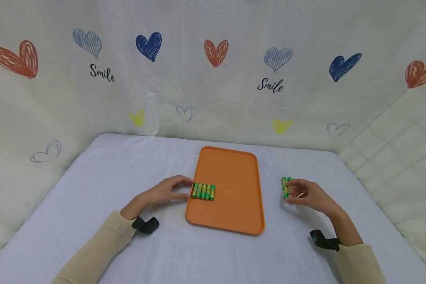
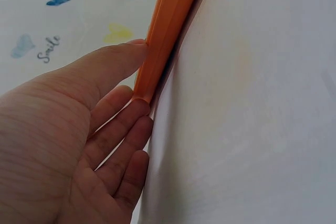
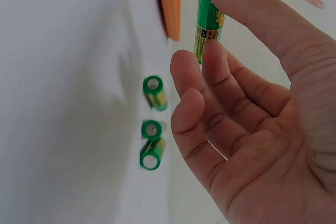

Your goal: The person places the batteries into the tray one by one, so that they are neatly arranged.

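An orange tray point(image 1: 230, 189) lies on the table, with a row of several green batteries point(image 1: 203, 191) side by side along its left edge. My left hand point(image 1: 167, 191) rests at that edge beside the row, thumb and fingertips against the tray's outer wall point(image 2: 170, 19) in the left wrist view, with nothing gripped. To the tray's right, my right hand point(image 1: 312, 195) pinches one green battery point(image 3: 210, 22) between thumb and fingers, raised off the cloth. Three loose batteries point(image 3: 156, 95) lie beneath it in the right wrist view; the hand partly hides them in the head view.
A white cloth point(image 1: 135, 157) covers the table. Behind it hangs a pale sheet point(image 1: 213, 94) printed with hearts and the word Smile. Black wrist bands point(image 1: 145, 225) sit on both arms, near the beige sleeves point(image 1: 96, 248).
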`<state>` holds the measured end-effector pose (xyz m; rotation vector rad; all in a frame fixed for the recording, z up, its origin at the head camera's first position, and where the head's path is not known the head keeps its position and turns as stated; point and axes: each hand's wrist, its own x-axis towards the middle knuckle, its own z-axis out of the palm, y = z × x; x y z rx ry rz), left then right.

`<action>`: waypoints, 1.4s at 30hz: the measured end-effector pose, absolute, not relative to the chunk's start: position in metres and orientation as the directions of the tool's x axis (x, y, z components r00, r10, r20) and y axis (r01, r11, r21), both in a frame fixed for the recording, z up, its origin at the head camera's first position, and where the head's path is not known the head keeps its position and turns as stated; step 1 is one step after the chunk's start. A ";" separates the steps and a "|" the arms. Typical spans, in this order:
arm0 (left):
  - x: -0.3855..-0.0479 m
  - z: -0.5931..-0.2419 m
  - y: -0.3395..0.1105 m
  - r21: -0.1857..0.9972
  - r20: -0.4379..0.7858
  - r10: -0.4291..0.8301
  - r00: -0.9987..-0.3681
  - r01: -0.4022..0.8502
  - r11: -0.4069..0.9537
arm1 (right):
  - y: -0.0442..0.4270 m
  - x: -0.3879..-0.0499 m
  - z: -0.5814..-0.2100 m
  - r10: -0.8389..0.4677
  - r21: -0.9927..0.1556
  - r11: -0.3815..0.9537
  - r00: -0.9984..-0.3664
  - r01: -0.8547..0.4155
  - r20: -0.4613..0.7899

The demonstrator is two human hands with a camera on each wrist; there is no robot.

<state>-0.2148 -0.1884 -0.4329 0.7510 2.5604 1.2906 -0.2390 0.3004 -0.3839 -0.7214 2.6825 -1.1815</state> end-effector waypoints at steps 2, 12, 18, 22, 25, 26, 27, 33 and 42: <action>-0.215 -0.433 -0.189 0.789 0.069 0.512 -0.856 0.361 0.497 | 0.297 -0.238 -0.382 -0.483 -0.717 0.580 -0.872 -0.387 0.080; -0.215 -0.432 -0.188 0.792 0.078 0.517 -0.853 0.368 0.487 | 0.274 -0.234 -0.374 -0.536 -0.722 0.542 -0.839 -0.431 0.099; -0.213 -0.431 -0.186 0.798 0.076 0.514 -0.855 0.361 0.483 | 0.260 -0.234 -0.374 -0.561 -0.722 0.536 -0.824 -0.437 0.081; -0.213 -0.432 -0.187 0.790 0.075 0.518 -0.852 0.368 0.490 | 0.250 -0.234 -0.372 -0.583 -0.720 0.528 -0.809 -0.450 0.078; -0.213 -0.431 -0.188 0.789 0.075 0.520 -0.851 0.370 0.492 | 0.242 -0.234 -0.370 -0.597 -0.723 0.513 -0.797 -0.463 0.087; -0.213 -0.430 -0.187 0.788 0.077 0.520 -0.851 0.371 0.491 | 0.240 -0.235 -0.370 -0.600 -0.726 0.507 -0.795 -0.464 0.089; -0.213 -0.430 -0.187 0.788 0.079 0.520 -0.850 0.373 0.490 | 0.237 -0.235 -0.370 -0.603 -0.735 0.494 -0.792 -0.464 0.095; -0.213 -0.430 -0.189 0.784 0.092 0.518 -0.851 0.382 0.490 | 0.221 -0.239 -0.379 -0.617 -0.773 0.450 -0.781 -0.447 0.092; -0.213 -0.431 -0.189 0.785 0.085 0.513 -0.854 0.375 0.494 | 0.200 -0.244 -0.379 -0.648 -0.771 0.447 -0.758 -0.454 0.070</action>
